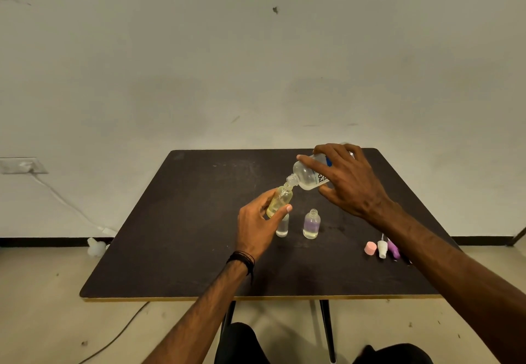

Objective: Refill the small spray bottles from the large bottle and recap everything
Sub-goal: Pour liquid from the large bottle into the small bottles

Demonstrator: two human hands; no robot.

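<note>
My right hand grips the large clear bottle, tipped down to the left with its open neck over a small yellowish bottle. My left hand holds that small bottle tilted above the table, thumb across its front. Liquid runs from neck to neck. Two other small uncapped bottles stand on the dark table: a clear one, partly behind my left thumb, and a purple-tinted one.
A pink cap, a white spray head and a purple spray head lie near the table's right side, beside my right forearm. On the floor at the left sit a white object and a cable.
</note>
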